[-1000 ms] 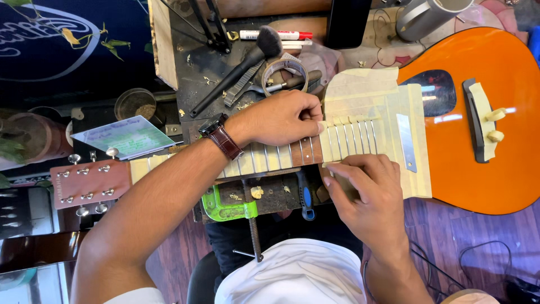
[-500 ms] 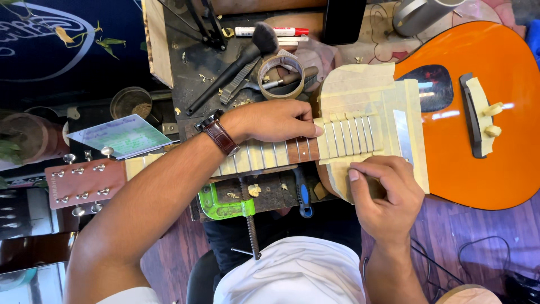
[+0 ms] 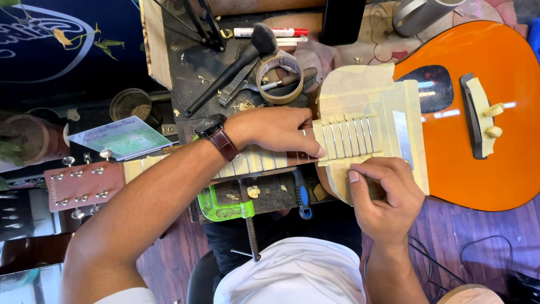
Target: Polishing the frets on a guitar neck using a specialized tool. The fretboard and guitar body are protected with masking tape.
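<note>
While laid flat across a cluttered workbench (image 3: 185,62), orange acoustic guitar (image 3: 495,112) seen from above, body to the right, headstock (image 3: 84,186) with tuning pegs to the left. Upper body around the neck joint masked in pale tape (image 3: 360,95), with strips between the frets. Left hand (image 3: 281,130), brown-strapped wristwatch (image 3: 218,135) on the wrist, resting palm-down on the fretboard (image 3: 264,160), fingers close together and extended, fingertips touching the taped edge at the neck joint. Right hand (image 3: 388,197) at the guitar's near edge just below the masked frets, fingers curled inward, thumb pressed against forefinger; whether anything is pinched between them cannot be told. Beyond the neck: roll of masking tape (image 3: 279,79), black brush (image 3: 242,62), red-and-white marker (image 3: 270,32). Green clamp (image 3: 222,205) just below the neck.
</note>
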